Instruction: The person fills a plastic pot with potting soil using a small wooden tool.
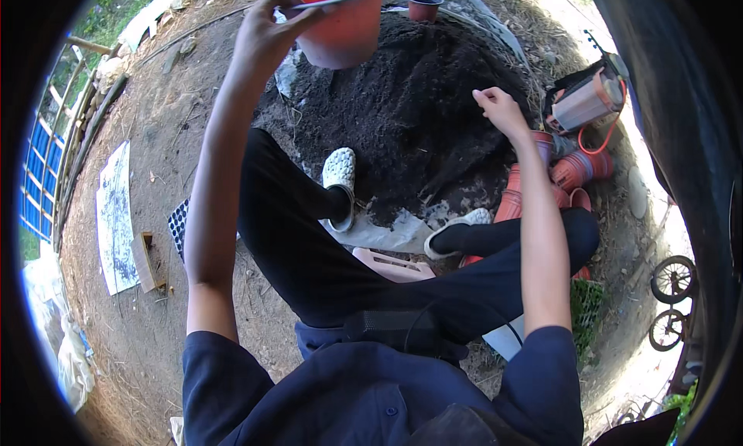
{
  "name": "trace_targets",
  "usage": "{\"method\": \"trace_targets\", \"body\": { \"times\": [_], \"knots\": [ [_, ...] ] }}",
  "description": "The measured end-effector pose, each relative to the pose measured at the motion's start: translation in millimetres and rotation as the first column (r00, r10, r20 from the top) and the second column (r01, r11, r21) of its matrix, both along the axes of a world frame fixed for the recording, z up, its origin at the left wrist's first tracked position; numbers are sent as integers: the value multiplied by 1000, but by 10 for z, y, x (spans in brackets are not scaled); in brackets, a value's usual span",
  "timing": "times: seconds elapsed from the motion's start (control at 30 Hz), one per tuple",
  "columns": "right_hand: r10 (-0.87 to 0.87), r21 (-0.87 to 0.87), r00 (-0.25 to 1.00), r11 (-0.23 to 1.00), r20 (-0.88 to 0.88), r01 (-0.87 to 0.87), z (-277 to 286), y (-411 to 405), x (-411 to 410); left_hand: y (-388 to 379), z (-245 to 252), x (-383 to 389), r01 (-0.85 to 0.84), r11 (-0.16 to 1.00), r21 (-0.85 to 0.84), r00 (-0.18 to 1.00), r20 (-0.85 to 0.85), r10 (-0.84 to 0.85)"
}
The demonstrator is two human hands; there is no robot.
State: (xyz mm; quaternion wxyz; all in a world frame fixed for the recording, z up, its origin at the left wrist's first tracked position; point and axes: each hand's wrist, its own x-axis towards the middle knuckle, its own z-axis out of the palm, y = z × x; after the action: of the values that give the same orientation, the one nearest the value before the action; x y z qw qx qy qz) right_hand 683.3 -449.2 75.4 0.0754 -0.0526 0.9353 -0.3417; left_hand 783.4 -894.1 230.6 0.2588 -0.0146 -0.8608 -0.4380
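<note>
My left hand (284, 19) grips the rim of a large red plastic pot (339, 36), tilted and held up at the top of the view. Part of the pot is cut off by the frame edge. Over the right side of a heap of dark soil (406, 109) hovers my right hand (500, 110), its fingers curled in and nothing visible in them. A small red-brown plant pot (424, 6) stands at the soil's far edge. Stacked red nursery pots (509, 193) lie beside my right forearm, which hides some of them.
A pale plastic stool (395, 264) sits between my legs. To the right are a box-shaped device (583, 103) with an orange cord and a small wheeled thing (673, 280). A white board (119, 216), a wood piece (145, 262) and a black cell tray (179, 228) lie left.
</note>
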Motion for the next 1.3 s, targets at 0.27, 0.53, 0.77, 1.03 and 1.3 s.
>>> {"method": "trace_targets", "body": {
  "times": [0.27, 0.53, 0.77, 1.03, 1.3],
  "knots": [
    [-388, -23, 439, 727, 810, 686, -2487, 175, 897, 769, -855, 534, 117, 991, -59, 957, 274, -97],
    [-488, 73, 303, 611, 819, 788, -3593, -154, 1804, 900, -1410, 533, 298, 901, -315, 748, 664, -16],
    [-473, 86, 237, 565, 848, 820, -3720, -316, 1801, 857, -1636, 485, 354, 795, -493, 807, 591, 8],
    [-340, 102, -27, 205, 940, 973, -3634, -295, 1675, 896, -1720, 492, 514, 722, -464, 767, 625, -145],
    [-162, -113, 146, 197, 976, 974, -3501, -509, 1547, 895, -1688, 568, 656, 688, -310, 623, 737, -261]
  ]
}}
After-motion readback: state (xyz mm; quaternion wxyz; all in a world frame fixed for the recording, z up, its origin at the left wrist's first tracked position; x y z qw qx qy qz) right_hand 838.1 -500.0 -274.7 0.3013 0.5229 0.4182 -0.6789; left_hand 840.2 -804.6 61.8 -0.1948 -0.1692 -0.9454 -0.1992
